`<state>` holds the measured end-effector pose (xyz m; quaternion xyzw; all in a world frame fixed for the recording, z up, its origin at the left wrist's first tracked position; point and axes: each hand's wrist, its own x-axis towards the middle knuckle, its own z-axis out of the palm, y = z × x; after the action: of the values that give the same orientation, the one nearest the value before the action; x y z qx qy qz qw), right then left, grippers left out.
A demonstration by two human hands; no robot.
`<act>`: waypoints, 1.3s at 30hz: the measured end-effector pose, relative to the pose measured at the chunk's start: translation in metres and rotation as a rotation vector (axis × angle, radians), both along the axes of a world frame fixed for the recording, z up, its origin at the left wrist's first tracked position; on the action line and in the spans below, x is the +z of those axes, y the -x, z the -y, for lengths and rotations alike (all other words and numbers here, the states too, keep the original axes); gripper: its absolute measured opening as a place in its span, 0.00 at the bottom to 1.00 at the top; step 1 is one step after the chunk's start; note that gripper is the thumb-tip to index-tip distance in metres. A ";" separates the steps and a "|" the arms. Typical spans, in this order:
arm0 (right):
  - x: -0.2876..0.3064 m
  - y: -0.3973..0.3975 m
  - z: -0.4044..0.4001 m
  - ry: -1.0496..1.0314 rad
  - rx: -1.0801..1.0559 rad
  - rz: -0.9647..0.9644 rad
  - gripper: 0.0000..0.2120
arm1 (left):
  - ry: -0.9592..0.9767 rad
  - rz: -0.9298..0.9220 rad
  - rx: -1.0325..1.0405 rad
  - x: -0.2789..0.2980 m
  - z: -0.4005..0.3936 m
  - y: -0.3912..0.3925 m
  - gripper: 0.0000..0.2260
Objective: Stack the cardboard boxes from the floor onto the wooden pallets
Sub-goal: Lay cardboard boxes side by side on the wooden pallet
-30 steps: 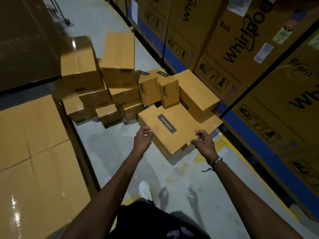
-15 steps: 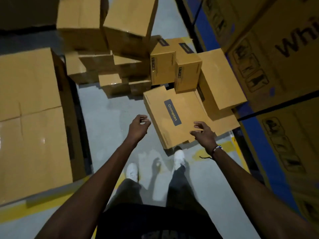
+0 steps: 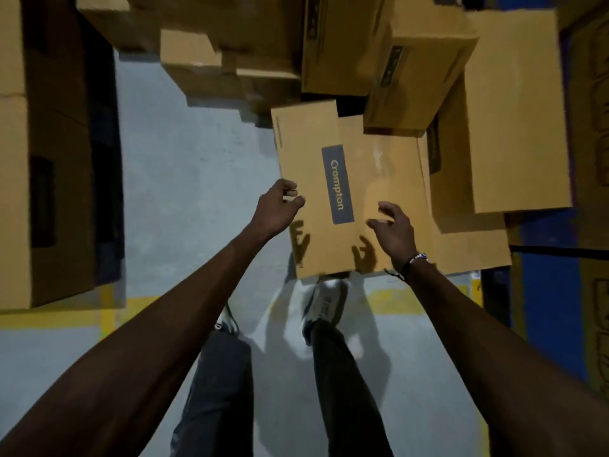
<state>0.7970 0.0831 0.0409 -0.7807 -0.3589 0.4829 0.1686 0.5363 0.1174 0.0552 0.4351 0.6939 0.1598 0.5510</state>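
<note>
A flat cardboard box (image 3: pixel 333 153) with a dark "Crompton" label lies tilted on the floor pile, just ahead of my feet. My left hand (image 3: pixel 276 207) hovers at its left edge with the fingers loosely curled and holds nothing. My right hand (image 3: pixel 392 230) hangs over its near right part, fingers spread and bent. Both hands cast shadows on the box top, so they are above it, not on it. More boxes (image 3: pixel 418 67) lie heaped behind and on its far end. No wooden pallet is plainly visible.
Large stacked cartons (image 3: pixel 52 166) stand at the left beside a yellow floor line (image 3: pixel 66 316). A big flat box (image 3: pixel 514 110) lies to the right, against blue-and-brown cartons (image 3: pixel 547 291). Bare grey floor (image 3: pixel 191 166) runs between the left stack and the pile.
I have stepped closer and the view has tipped down. Both hands have come from in front of the labelled box to over its near end.
</note>
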 end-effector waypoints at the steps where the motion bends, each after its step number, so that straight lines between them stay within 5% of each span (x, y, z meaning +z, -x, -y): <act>1: -0.029 -0.002 -0.006 0.000 0.015 0.003 0.24 | 0.004 0.000 0.000 -0.026 -0.004 -0.008 0.16; 6: -0.156 -0.005 -0.023 0.024 0.059 -0.021 0.28 | -0.029 -0.020 0.014 -0.143 -0.014 -0.034 0.18; 11: -0.224 -0.001 -0.024 -0.007 0.093 -0.031 0.32 | -0.062 -0.067 -0.048 -0.205 -0.015 -0.042 0.21; 21: -0.225 0.030 -0.010 -0.106 0.102 -0.017 0.30 | -0.031 -0.136 -0.142 -0.223 -0.010 -0.025 0.29; 34: -0.235 0.147 0.017 -0.260 0.240 -0.066 0.26 | 0.136 0.023 0.119 -0.229 0.013 0.056 0.56; 39: -0.270 0.166 0.008 -0.184 0.255 0.027 0.32 | 0.139 0.074 0.177 -0.258 0.023 0.082 0.53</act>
<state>0.6307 0.0753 -0.2290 -0.7167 -0.5000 0.4549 0.1717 0.4541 0.0946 -0.2033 0.3268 0.7182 0.1752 0.5888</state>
